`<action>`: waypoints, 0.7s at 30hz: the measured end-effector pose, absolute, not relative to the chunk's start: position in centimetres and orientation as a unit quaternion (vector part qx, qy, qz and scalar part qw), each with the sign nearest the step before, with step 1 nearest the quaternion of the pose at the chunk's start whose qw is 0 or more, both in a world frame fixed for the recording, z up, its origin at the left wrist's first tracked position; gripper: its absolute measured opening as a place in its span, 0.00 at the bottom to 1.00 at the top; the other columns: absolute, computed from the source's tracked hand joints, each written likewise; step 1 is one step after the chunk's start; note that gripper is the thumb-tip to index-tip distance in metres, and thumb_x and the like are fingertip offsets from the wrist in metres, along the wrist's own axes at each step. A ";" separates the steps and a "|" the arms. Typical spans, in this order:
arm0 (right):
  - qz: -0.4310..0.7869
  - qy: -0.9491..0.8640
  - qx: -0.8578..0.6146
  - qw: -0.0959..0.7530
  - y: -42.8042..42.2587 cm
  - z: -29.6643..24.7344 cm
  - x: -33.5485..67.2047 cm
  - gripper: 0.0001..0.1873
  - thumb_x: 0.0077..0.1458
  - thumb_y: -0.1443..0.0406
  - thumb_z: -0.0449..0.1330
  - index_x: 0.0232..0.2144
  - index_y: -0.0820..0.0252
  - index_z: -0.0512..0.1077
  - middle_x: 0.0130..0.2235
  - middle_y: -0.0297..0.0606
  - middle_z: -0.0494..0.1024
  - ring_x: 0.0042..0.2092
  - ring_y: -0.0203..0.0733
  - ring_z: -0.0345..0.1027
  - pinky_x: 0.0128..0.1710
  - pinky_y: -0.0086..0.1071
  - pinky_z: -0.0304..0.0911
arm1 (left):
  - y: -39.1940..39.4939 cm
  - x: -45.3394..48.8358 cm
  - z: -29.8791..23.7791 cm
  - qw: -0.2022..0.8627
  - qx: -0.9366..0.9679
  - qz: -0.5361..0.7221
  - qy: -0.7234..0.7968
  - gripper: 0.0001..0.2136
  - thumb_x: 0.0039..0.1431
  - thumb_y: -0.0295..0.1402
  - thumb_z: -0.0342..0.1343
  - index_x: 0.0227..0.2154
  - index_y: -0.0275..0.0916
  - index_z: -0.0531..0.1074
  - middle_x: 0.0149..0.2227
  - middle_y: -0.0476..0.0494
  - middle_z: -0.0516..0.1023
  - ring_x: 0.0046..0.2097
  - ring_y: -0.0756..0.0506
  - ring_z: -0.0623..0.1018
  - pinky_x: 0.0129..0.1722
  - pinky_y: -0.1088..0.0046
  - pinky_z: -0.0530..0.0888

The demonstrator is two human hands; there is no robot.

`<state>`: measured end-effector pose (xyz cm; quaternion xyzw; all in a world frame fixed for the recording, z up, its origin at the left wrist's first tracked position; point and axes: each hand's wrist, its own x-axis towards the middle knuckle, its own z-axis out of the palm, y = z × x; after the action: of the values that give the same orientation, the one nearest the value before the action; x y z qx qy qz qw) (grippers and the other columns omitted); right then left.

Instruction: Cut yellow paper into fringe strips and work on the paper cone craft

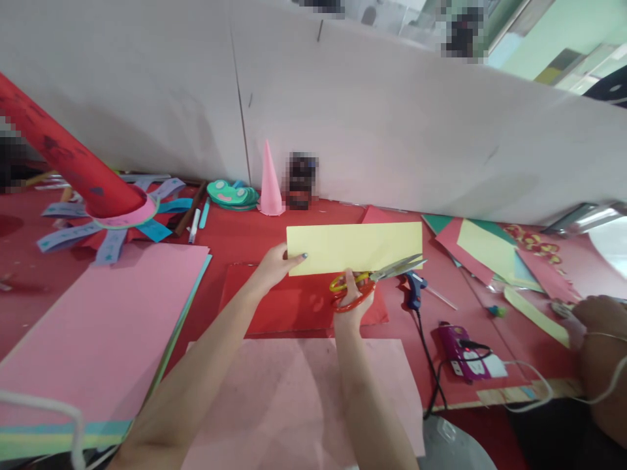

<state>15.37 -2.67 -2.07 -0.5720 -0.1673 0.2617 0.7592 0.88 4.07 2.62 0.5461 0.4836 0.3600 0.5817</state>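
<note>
A yellow strip of paper is pinched at its left end by my left hand, with the thumb lying on its face. My right hand has its fingers through the handles of a pair of scissors, one handle yellow and one orange-red. The scissor blades are parted and point right, near the strip's lower right edge; I cannot tell whether they touch it. Beneath both hands lies a sheet of red card, and nearer to me a large pale pink sheet.
Stacked pink paper lies left, below a red decorated cone. A pink cone and green frog-face cutouts stand by the partition. At right are a blue glue gun, a purple power strip, cables and another person's arm.
</note>
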 end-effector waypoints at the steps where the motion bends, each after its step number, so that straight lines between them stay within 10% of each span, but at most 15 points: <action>1: 0.261 -0.162 -0.573 0.760 -2.7 -2.1 15.4 0.15 0.46 0.60 0.63 0.31 0.57 0.61 0.27 0.28 0.68 0.25 0.32 0.65 0.25 0.28 0.65 | 4.1 0.9 2.5 0.584 0.547 0.351 0.486 0.18 0.46 0.39 0.62 0.39 0.35 0.74 0.44 0.38 0.79 0.46 0.40 0.78 0.47 0.62 0.73; 21: 0.258 -0.153 -0.556 0.775 -2.4 -2.5 15.5 0.17 0.45 0.60 0.64 0.33 0.57 0.61 0.29 0.29 0.68 0.27 0.32 0.66 0.26 0.28 0.66 | 3.7 0.9 2.9 0.681 0.484 0.230 0.499 0.04 0.47 0.27 0.62 0.24 0.35 0.72 0.26 0.40 0.81 0.28 0.44 0.80 0.38 0.63 0.78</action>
<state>15.53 -2.44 -2.47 -0.5560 -0.1525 0.2578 0.7753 0.88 3.67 2.88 0.4841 0.4987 0.2305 0.6810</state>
